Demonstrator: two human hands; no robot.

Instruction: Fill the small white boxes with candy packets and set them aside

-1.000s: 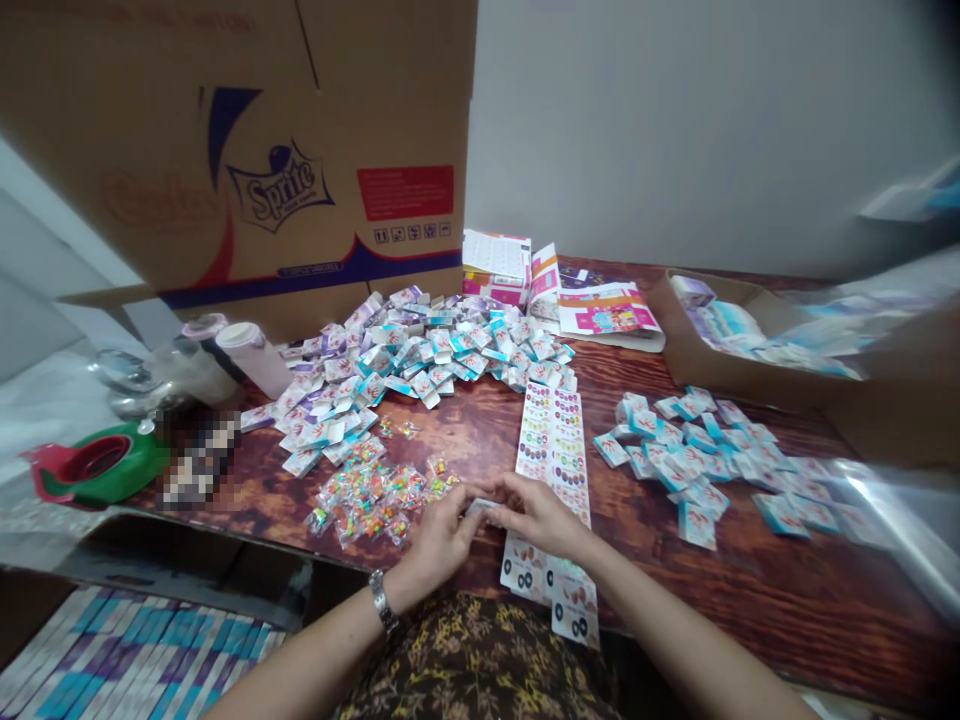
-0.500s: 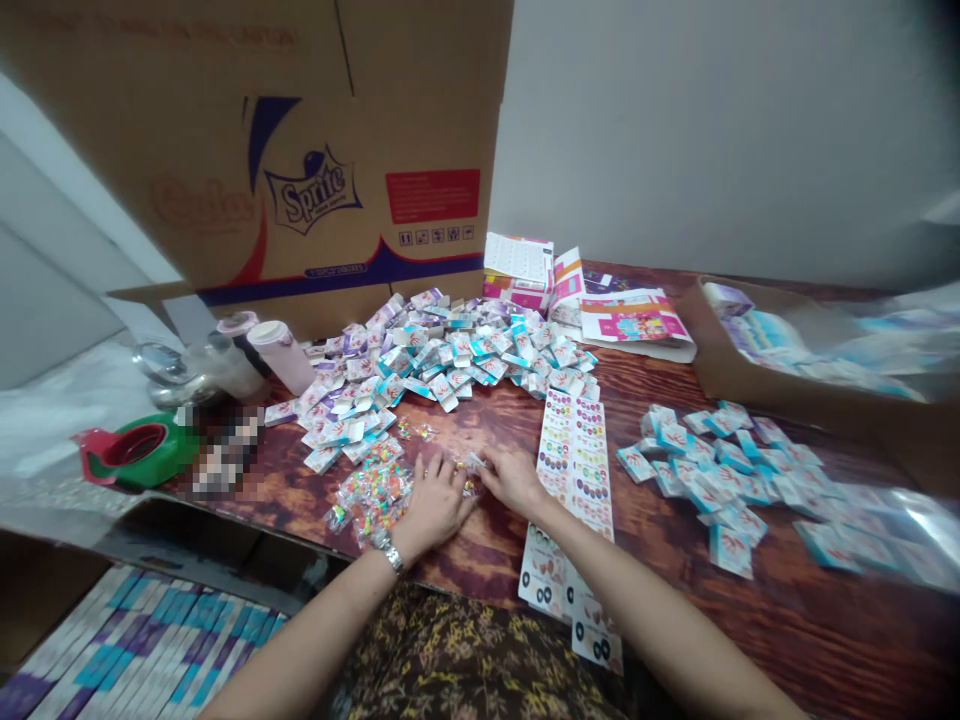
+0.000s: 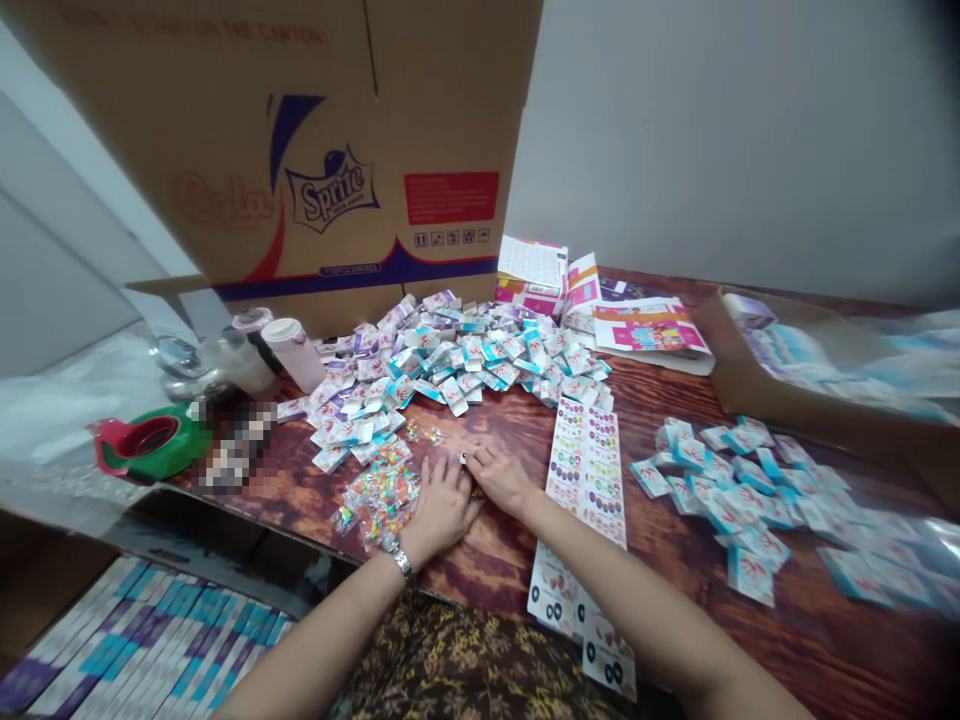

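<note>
My left hand (image 3: 448,502), with a metal watch (image 3: 400,562) at its wrist, lies on the table with its fingers stretched forward. Beside it is a heap of small clear packets of colourful candy (image 3: 379,490). My right hand (image 3: 496,480) touches the left fingertips, its thumb and fingers pinched. At its tips shows a small white piece with a black spot (image 3: 463,459), perhaps a sticker. Printed sheets of round pictures (image 3: 577,500) lie under the right forearm. Whatever lies beneath the fingers is mostly hidden.
Behind the hands spreads a pile of small open boxes (image 3: 465,360). More small boxes (image 3: 720,480) lie at right, near a carton (image 3: 787,390). A big Sprite carton (image 3: 450,270) stands behind. At left are a cup (image 3: 294,352) and a tape dispenser (image 3: 150,440).
My right hand has drawn in against the left fingers, and the small packet seen between them is now mostly covered. The view has shifted slightly left.
</note>
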